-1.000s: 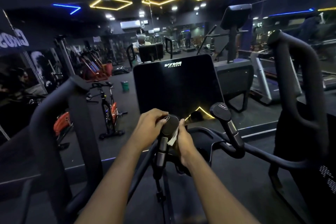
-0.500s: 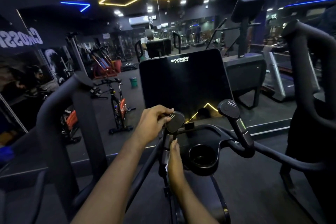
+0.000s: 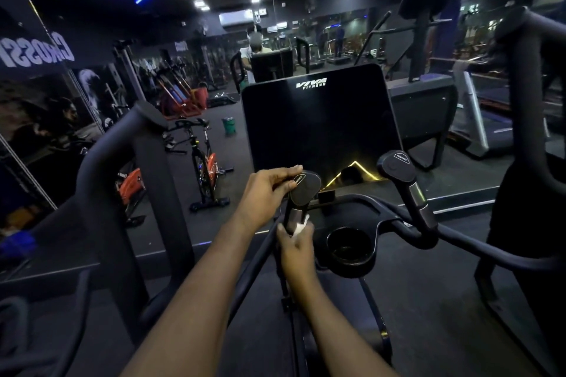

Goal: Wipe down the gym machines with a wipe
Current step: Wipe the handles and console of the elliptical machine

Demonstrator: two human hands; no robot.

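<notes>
A black cardio machine stands in front of me with a dark console screen (image 3: pixel 318 122). Its left handgrip (image 3: pixel 301 193) rises just below the screen. My left hand (image 3: pixel 266 193) holds the top of that grip, fingers curled over its cap. My right hand (image 3: pixel 295 243) is wrapped around the grip's stem lower down, pressing a white wipe (image 3: pixel 300 225) against it. Only a small corner of the wipe shows above my fingers. The right handgrip (image 3: pixel 404 180) stands untouched.
A round cup holder (image 3: pixel 349 246) sits between the two grips. Thick black moving arms rise at left (image 3: pixel 147 162) and right (image 3: pixel 526 95). A mirror wall ahead reflects a spin bike (image 3: pixel 203 162), a green bin (image 3: pixel 229 125), treadmills (image 3: pixel 477 119) and a person.
My right hand slid down the left grip's stem from its top with the wipe, then came slightly back up. My left hand stayed on the cap. The camera view tilted upward.
</notes>
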